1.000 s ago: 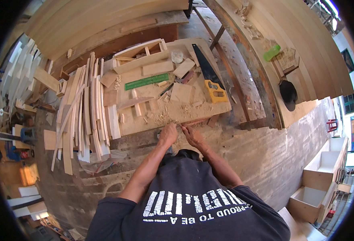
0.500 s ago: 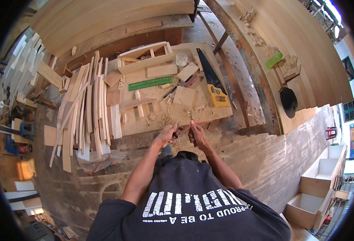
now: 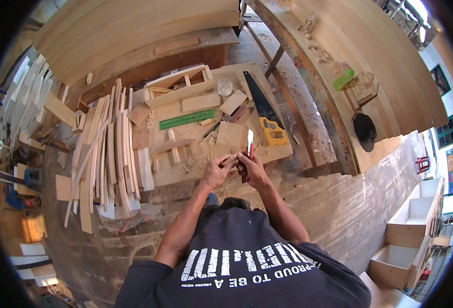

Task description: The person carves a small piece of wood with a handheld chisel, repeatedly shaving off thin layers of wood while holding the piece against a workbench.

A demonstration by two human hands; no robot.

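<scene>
In my right hand (image 3: 254,170) is a red utility knife (image 3: 251,149), its bright blade standing up and away from me. My left hand (image 3: 215,173) pinches a small piece of wood (image 3: 229,159), close beside the right hand; the fingers partly hide it. Both hands are over the near edge of a low wooden work board (image 3: 177,172). Just beyond them lies a flat square wooden block (image 3: 230,134). A T-shaped wooden piece (image 3: 173,146) rests to the left among shavings. Farther back is a green ruler (image 3: 187,119).
A handsaw (image 3: 272,131) with a yellow handle lies at the board's right. Behind stand a glass jar (image 3: 225,87) and a divided wooden box (image 3: 180,86). Long wooden strips (image 3: 105,149) are stacked on the left. A bench (image 3: 339,133) at right bears a green bottle (image 3: 343,79) and dark cap (image 3: 364,132).
My right hand has turned so the knife and its blade now show plainly. The hands have come closer together, and the wood piece in the left now shows. The view has shifted slightly.
</scene>
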